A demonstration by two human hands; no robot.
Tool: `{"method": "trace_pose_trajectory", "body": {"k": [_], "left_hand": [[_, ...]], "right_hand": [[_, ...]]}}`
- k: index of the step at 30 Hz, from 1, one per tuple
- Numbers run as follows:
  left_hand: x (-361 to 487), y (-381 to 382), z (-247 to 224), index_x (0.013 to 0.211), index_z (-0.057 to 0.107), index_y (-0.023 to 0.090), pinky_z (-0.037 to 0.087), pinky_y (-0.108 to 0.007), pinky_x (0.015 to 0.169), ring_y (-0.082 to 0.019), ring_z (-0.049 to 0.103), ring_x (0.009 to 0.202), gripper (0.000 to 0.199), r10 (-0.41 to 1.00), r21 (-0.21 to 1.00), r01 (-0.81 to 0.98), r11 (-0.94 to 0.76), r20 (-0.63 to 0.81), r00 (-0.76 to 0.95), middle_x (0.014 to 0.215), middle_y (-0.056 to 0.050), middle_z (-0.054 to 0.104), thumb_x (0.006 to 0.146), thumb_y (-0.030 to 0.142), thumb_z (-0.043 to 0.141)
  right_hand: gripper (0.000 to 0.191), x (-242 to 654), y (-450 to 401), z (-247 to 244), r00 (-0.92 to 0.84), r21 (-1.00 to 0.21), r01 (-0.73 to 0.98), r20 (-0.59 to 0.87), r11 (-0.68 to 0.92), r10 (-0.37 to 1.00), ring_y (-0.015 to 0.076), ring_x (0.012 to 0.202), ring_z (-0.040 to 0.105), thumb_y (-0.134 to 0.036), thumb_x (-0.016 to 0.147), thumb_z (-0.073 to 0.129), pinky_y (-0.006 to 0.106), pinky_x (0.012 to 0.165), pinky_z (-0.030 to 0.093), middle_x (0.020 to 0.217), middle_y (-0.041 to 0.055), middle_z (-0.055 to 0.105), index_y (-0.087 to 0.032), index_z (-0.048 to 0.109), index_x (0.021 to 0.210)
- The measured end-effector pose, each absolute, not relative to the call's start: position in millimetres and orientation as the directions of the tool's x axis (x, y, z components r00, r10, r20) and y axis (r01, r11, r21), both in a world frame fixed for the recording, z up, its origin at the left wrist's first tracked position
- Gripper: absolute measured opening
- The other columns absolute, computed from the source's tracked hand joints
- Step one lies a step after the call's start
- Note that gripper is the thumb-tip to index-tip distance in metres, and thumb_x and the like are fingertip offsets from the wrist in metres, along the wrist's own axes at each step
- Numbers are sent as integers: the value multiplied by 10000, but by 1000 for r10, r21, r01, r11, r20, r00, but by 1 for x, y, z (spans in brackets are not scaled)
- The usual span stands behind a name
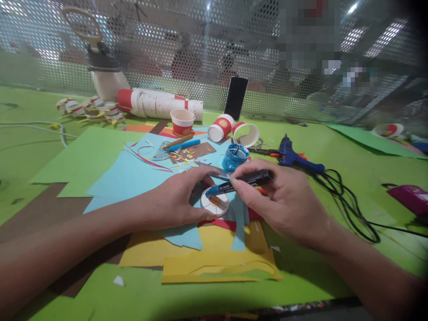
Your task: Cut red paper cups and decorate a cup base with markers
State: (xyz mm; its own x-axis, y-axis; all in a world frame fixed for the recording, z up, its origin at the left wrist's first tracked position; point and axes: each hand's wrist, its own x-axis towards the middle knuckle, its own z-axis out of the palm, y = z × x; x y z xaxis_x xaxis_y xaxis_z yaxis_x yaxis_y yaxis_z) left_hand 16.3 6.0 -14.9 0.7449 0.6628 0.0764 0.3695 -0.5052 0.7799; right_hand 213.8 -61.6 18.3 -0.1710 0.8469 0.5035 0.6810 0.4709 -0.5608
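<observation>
My left hand (177, 198) grips the rim of a small round white disc (209, 208), thumb at the near edge and fingers at the far side. Dark lines and an orange-brown emblem mark its top. In my right hand (281, 196) is a marker pen (222, 189) with a blue front and a black rear. Its tip points left and meets, or nearly meets, the disc's upper left part. Just beyond the pen runs a thin grey metal strip (214, 170), its right end hidden by my right fingers. An open jar of blue paint (236, 157) stands behind my right hand.
Coloured paper sheets (113, 160) and scraps lie under my hands. Beyond are red-and-white paper cups (182, 121), a stacked cup row (163, 104), a spray bottle (109, 80) and a phone (236, 98). A blue glue gun (294, 154) trails its black cord (344, 205) on the right.
</observation>
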Motion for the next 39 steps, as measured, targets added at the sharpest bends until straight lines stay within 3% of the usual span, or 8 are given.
{"method": "trace_pose_trajectory", "body": {"k": [6, 13, 19, 29, 39], "left_hand": [[16, 6, -15, 1322, 487, 207, 483, -330, 769, -208, 611, 890, 674, 669, 774, 385, -503, 67, 740, 1065, -59, 667, 717, 314, 764], [16, 6, -14, 1337, 493, 211, 487, -324, 744, -221, 613, 900, 718, 689, 747, 419, -517, 72, 722, 1090, -60, 655, 709, 422, 769], [15, 7, -16, 1345, 481, 217, 494, -344, 805, -232, 612, 963, 722, 676, 740, 409, -533, 82, 732, 1152, -73, 641, 717, 426, 767], [16, 6, -17, 1328, 488, 224, 492, -378, 854, -240, 613, 961, 701, 676, 724, 408, -556, 109, 729, 1100, -70, 664, 716, 411, 773], [16, 7, -16, 1357, 476, 205, 488, -379, 832, -242, 606, 949, 726, 671, 728, 419, -542, 75, 738, 1120, -86, 659, 715, 370, 773]], "right_hand": [[49, 211, -62, 13, -85, -621, 659, 500, 425, 862, 101, 551, 615, -182, 841, 633, 204, 532, 497, 671, -28, 692, -182, 646, 793], [131, 217, -64, 20, 92, -644, 653, 590, 399, 802, 132, 496, 604, -287, 868, 653, 255, 484, 506, 587, -28, 635, -228, 640, 751], [169, 218, -62, 17, 63, -626, 678, 571, 385, 818, 155, 516, 642, -306, 864, 668, 262, 479, 515, 592, -18, 665, -232, 633, 717], [138, 215, -61, 12, 28, -620, 669, 572, 410, 820, 114, 491, 610, -299, 854, 682, 215, 470, 488, 593, -29, 670, -190, 661, 772], [142, 214, -61, 11, 32, -618, 682, 559, 390, 829, 119, 467, 604, -302, 850, 679, 213, 439, 488, 583, -20, 671, -178, 672, 780]]}}
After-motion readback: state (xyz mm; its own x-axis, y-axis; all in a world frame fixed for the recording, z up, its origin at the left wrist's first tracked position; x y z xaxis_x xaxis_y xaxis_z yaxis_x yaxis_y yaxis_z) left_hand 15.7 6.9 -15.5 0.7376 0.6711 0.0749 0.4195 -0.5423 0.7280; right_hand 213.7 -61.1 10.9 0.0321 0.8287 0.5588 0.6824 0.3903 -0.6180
